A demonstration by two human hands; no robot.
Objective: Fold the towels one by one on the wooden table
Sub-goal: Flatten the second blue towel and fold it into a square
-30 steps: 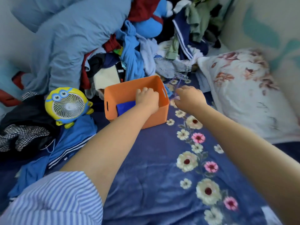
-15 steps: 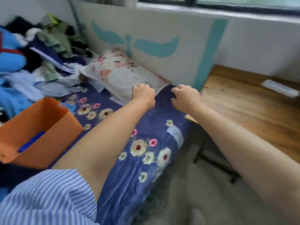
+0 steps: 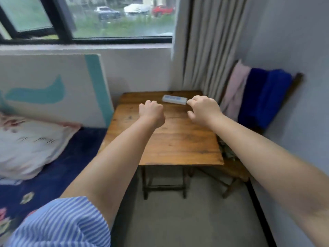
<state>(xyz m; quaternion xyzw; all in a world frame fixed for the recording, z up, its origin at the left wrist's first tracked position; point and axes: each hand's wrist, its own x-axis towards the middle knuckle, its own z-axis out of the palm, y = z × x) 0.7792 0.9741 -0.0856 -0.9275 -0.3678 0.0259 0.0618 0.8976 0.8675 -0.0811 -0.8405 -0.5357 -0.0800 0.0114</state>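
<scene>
Both arms have swung away from the bed and the orange box, and now reach out over the wooden table (image 3: 170, 139) by the window.

Fingers first: on the left hand (image 3: 151, 114) they are curled into a loose fist with nothing inside it. On the right hand (image 3: 204, 111) they are bent at the knuckles and also hold nothing, though from behind I cannot tell how tightly they close; the knuckles sit just beside the end of a white remote (image 3: 175, 99) that lies near the table's far edge. Whether they touch it, I cannot tell. Both hands hover above the far half of the tabletop, near each other but apart.

Further out, the towels hang over the back of a wooden chair (image 3: 235, 172) pushed against the table's right side: a pale pink towel (image 3: 235, 88) nearest the curtain (image 3: 210, 50), then a dark blue towel (image 3: 256, 93), then a brighter blue towel (image 3: 276, 95) toward the wall. None is on the table.

To the left, a pillow (image 3: 30, 148) rests on the navy floral bedsheet (image 3: 58, 175). A striped blue sleeve (image 3: 62, 225) covers the left upper arm.
</scene>
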